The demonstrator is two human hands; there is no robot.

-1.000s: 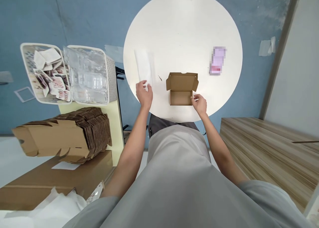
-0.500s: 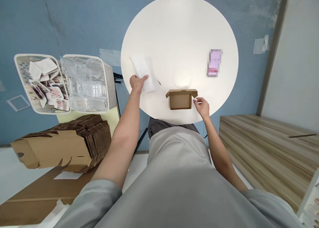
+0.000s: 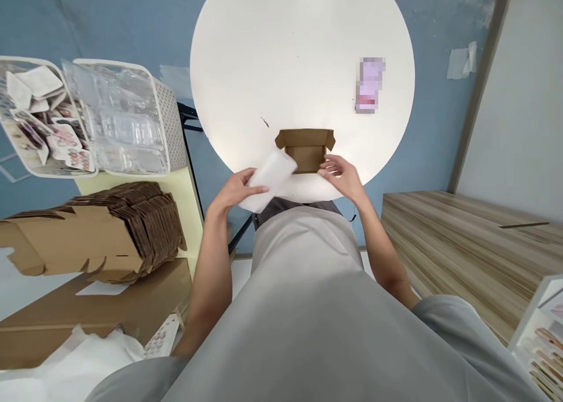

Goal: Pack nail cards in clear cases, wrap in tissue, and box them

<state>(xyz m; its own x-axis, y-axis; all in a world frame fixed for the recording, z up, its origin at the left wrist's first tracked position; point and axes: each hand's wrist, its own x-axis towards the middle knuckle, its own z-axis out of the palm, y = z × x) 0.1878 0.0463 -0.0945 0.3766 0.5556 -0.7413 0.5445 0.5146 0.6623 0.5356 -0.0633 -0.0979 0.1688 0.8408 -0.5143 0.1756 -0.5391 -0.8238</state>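
Observation:
My left hand [image 3: 237,190] is closed on a folded white foam sheet [image 3: 275,170], thumb on top, tilted over the table's front edge. Whether anything lies inside the sheet cannot be seen. The sheet's far end covers the left front corner of a small brown cardboard box [image 3: 308,157]. That box stands with its lid raised at the back and its side flaps spread. Its visible inside is bare. My right hand [image 3: 342,176] is at the box's right front corner, fingers slightly curled and apart from the thumb, nothing seen in it.
The round white table [image 3: 246,50] bears a blurred purple item [image 3: 370,85] at right. Left of it are a basket of clear plastic cases [image 3: 132,123], a basket of printed cards [image 3: 44,121] and stacked flat cardboard boxes [image 3: 109,232]. A wood-grain panel [image 3: 457,238] is at right.
My left hand has brought the foam sheet from the table's left side toward me and right, up to the box. The lid is tipped further back. My right hand has shifted to the box's front corner.

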